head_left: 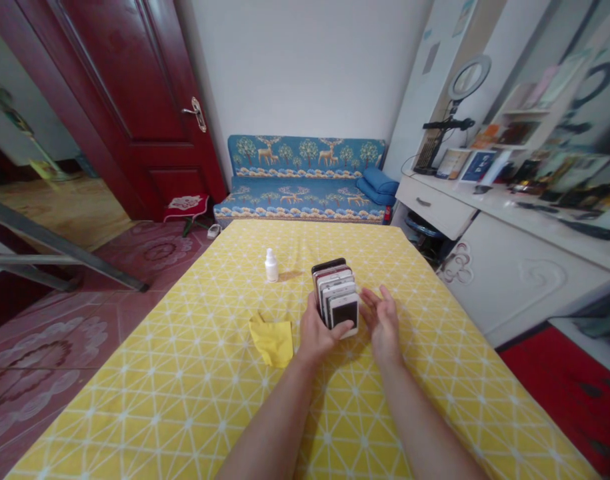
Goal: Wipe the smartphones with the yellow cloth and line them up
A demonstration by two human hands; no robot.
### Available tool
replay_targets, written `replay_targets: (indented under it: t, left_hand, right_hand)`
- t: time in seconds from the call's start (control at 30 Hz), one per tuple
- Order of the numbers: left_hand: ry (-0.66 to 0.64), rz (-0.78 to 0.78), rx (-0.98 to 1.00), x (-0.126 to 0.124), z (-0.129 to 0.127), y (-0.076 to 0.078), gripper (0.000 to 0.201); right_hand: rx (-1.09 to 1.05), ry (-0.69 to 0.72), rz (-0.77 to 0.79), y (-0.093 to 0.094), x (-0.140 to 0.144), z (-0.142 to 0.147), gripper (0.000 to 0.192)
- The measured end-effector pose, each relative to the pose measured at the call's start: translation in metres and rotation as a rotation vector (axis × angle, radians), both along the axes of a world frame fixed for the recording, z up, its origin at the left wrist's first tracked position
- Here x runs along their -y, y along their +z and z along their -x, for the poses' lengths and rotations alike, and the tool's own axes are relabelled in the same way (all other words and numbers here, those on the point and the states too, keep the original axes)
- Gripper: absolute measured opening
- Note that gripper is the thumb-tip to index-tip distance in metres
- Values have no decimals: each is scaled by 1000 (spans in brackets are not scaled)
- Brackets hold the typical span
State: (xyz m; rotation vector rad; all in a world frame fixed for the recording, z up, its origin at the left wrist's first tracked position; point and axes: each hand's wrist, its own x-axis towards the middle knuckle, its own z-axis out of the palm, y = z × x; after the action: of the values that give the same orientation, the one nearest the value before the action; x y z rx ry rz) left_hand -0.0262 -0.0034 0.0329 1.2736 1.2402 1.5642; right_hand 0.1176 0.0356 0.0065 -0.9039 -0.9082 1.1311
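My left hand (319,333) grips a stack of smartphones (336,290) held on edge, with its thumb across the front one. That nearest phone (345,312) is white with a dark screen; behind it are several more with white, reddish and black edges. Just right of the stack, my right hand (383,321) is open with its fingers apart and nothing in it. A crumpled yellow cloth (273,341) lies on the table to the left of my left hand. Farther back stands a small white bottle (271,267), upright.
The table has a yellow patterned tablecloth (185,373). Beyond its far edge is a blue sofa (305,193). A white dresser (529,267) with a ring light (469,77) stands on the right. At the left are a red door (135,80) and a small red stool (186,205).
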Motion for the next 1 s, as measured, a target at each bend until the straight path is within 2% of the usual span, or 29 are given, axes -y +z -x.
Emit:
replay_targets:
  t: [0.13, 0.27, 0.37, 0.43, 0.5, 0.67, 0.77, 0.87, 1.0]
  left_hand:
    - [28, -63, 20, 6, 5, 7, 74]
    - [61, -31, 106, 17, 24, 26, 71]
    - [110, 22, 170, 29, 53, 41, 70]
    - [105, 53, 199, 38, 80, 47, 65]
    - [152, 99, 216, 45, 112, 51, 62]
    - [156, 441, 217, 52, 202, 49, 54]
    - [77, 687, 171, 49, 248, 43, 51]
    - [141, 809, 96, 43, 279, 35, 52]
    - [166, 848, 48, 37, 298, 29, 55]
  right_hand:
    - [20, 45, -4, -2, 1, 2, 59]
    - [-3, 55, -4, -4, 0, 2, 55]
    - [13, 59, 10, -5, -2, 1, 57]
    - [39, 69, 17, -4, -2, 1, 58]
    - [69, 97, 14, -2, -1, 1, 57]
    - [111, 140, 25, 3, 1, 4, 53]
    - [114, 114, 40, 1, 0, 5, 53]
    - [114, 99, 43, -1, -3, 6, 51]
    - [139, 91, 43, -2, -3, 5, 48]
